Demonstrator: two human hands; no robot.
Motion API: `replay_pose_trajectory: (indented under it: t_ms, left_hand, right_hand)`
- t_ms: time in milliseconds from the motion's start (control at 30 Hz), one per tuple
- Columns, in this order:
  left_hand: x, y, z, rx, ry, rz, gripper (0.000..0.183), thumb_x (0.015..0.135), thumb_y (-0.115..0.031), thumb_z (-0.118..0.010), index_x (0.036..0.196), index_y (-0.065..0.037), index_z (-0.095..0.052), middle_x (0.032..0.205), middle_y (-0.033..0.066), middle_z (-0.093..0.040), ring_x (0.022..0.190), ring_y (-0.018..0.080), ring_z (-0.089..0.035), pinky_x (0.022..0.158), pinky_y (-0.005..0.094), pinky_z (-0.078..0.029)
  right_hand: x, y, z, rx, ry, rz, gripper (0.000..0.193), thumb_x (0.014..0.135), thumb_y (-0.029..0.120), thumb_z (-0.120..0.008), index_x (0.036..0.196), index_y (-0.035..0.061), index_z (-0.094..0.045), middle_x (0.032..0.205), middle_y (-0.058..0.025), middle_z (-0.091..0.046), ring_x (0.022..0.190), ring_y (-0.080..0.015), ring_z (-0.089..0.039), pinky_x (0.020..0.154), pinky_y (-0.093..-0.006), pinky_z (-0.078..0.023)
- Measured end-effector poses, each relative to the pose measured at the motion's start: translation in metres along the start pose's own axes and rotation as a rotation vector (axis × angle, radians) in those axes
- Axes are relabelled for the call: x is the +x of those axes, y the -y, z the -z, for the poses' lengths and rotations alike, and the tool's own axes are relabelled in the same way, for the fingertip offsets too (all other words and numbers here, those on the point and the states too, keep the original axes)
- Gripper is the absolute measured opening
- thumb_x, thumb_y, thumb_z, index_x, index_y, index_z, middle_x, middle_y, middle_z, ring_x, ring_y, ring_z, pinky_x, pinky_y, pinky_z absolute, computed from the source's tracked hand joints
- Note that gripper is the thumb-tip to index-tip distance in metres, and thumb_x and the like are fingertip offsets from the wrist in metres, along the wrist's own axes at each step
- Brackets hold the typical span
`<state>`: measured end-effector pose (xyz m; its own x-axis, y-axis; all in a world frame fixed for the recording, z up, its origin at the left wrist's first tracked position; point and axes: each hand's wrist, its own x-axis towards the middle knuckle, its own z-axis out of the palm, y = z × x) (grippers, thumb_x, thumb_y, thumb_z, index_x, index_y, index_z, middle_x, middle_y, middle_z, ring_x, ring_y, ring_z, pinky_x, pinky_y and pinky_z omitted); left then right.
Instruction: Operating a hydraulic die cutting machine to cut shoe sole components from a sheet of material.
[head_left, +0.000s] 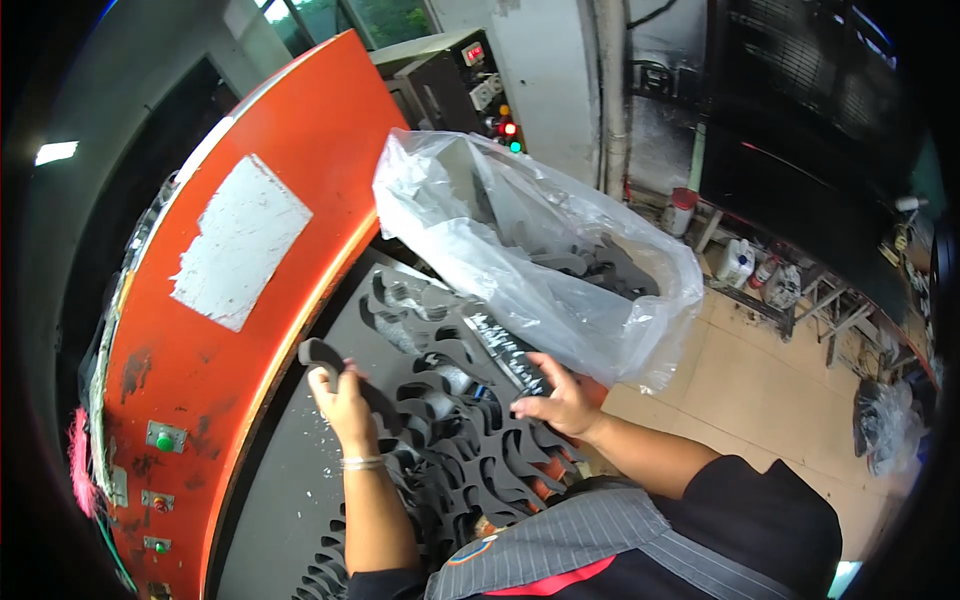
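My left hand (345,405) pinches a dark grey curved foam piece (320,353) above the grey work surface (275,510). In my right hand (562,402) is a long black bar covered in white specks (503,352); its exact kind cannot be made out. Below and between my hands lies a dark grey foam sheet (470,445) full of curved cut-outs, with loose curved strips among them. Just beyond my right hand stands a large clear plastic bag (540,300), its mouth spread wide, holding several dark foam pieces (610,268).
An orange machine panel (345,120) with push buttons (166,439) rises along the left. Behind the bag is a control box (430,90) with lit lamps. At the right, jugs (737,262) stand by a dark bench, and a crumpled plastic bag (890,425) lies on the tiled floor (690,400).
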<state>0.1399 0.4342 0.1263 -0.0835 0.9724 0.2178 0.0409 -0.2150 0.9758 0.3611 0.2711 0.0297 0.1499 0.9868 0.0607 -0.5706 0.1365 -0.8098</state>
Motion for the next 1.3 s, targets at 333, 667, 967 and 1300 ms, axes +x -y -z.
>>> replay_pose_trajectory:
  t_ms: [333,667,967,1300]
  left_hand:
    - [-0.056,-0.049,-0.117,0.068,1.021,0.088,0.083,0.062,-0.017,-0.089,0.128,0.002,-0.042,0.112,0.0043,-0.055,0.1,0.0137,-0.051,0.088,0.0288,-0.044]
    - [-0.002,-0.055,-0.216,0.534,1.553,-0.27,0.066,0.063,-0.01,-0.082,0.12,0.001,-0.052,0.106,0.0091,-0.063,0.097,0.0176,-0.058,0.088,0.0333,-0.047]
    - [0.099,0.093,-0.269,0.204,0.287,0.43,0.088,0.071,-0.044,-0.079,0.127,0.014,-0.043,0.126,0.0239,-0.053,0.112,0.0321,-0.056,0.093,0.0429,-0.046]
    - [-0.052,0.004,-0.119,0.633,1.516,-0.098,0.044,0.082,-0.034,-0.066,0.107,0.001,-0.062,0.095,0.0249,-0.066,0.091,0.0375,-0.064,0.082,0.0415,-0.048]
  right_hand:
    - [-0.003,0.055,0.015,-0.817,0.206,0.281,0.032,0.072,0.021,-0.079,0.087,-0.0018,-0.062,0.077,-0.0148,-0.064,0.068,-0.0227,-0.063,0.063,-0.0336,-0.048]
    - [-0.071,0.111,0.074,-0.52,-0.007,0.022,0.044,0.076,0.014,-0.076,0.115,0.0015,-0.059,0.088,-0.0044,-0.065,0.076,-0.0107,-0.062,0.07,-0.0267,-0.049]
    - [-0.109,0.129,0.086,-0.392,-0.359,-0.052,0.053,0.077,0.008,-0.074,0.123,0.0019,-0.048,0.089,-0.0031,-0.06,0.084,-0.0084,-0.057,0.071,-0.025,-0.047]
    - [-0.002,0.099,0.016,-1.04,0.292,0.415,0.054,0.072,0.017,-0.079,0.117,0.0032,-0.052,0.095,-0.0109,-0.051,0.081,-0.0226,-0.053,0.073,-0.0325,-0.044]
